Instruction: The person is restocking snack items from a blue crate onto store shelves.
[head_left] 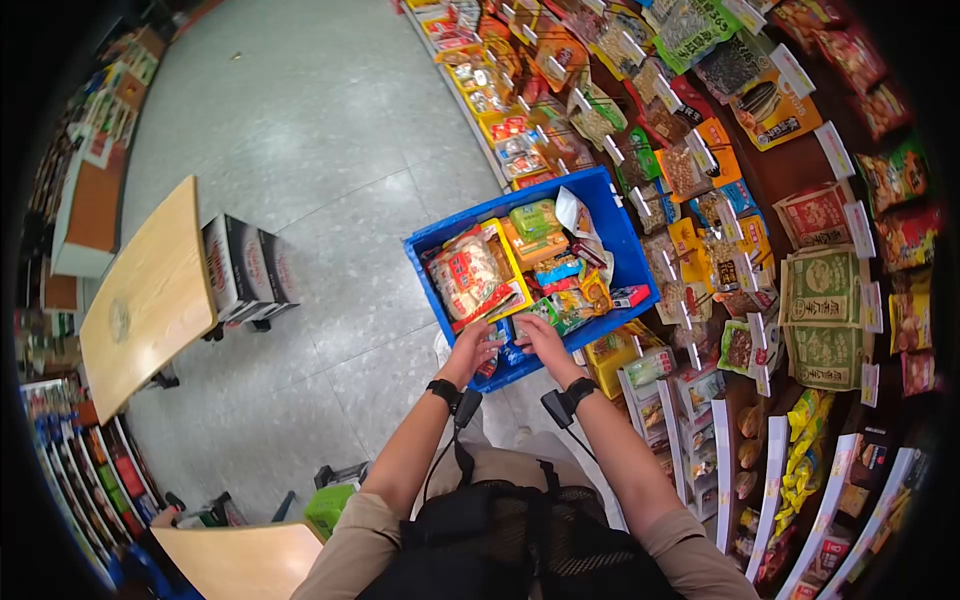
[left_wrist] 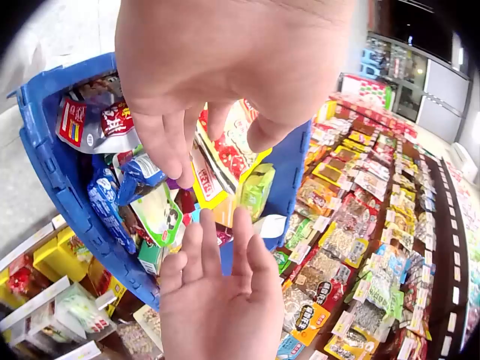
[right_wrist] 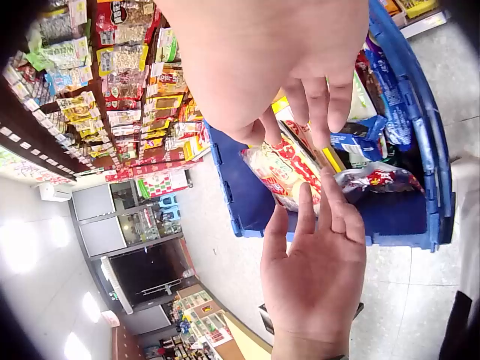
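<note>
Both hands hover over the near side of a blue plastic crate [head_left: 632, 262] packed with bagged snacks. The left hand [head_left: 473, 352] has loosely extended fingers and holds nothing. Facing it, the right hand [head_left: 543, 340] is likewise bare, its fingers relaxed, with a small gap between the two. Beyond the left hand lies a red-and-white snack bag [head_left: 467, 277] beside a yellow-edged pack [head_left: 512, 262]. Nearest the right hand are a green-and-white packet [left_wrist: 160, 212] and a blue packet [left_wrist: 140, 176]. In the left wrist view, a silver-and-red pouch [left_wrist: 97, 127] lies at the crate's end.
Shelves of hanging snack bags [head_left: 690, 165] run along the right, close against the crate. Slanted display racks [head_left: 722, 470] stand at the lower right. To the left are a light wooden table [head_left: 150, 300] and a dark printed carton [head_left: 240, 268] on the grey tiled floor [head_left: 300, 150].
</note>
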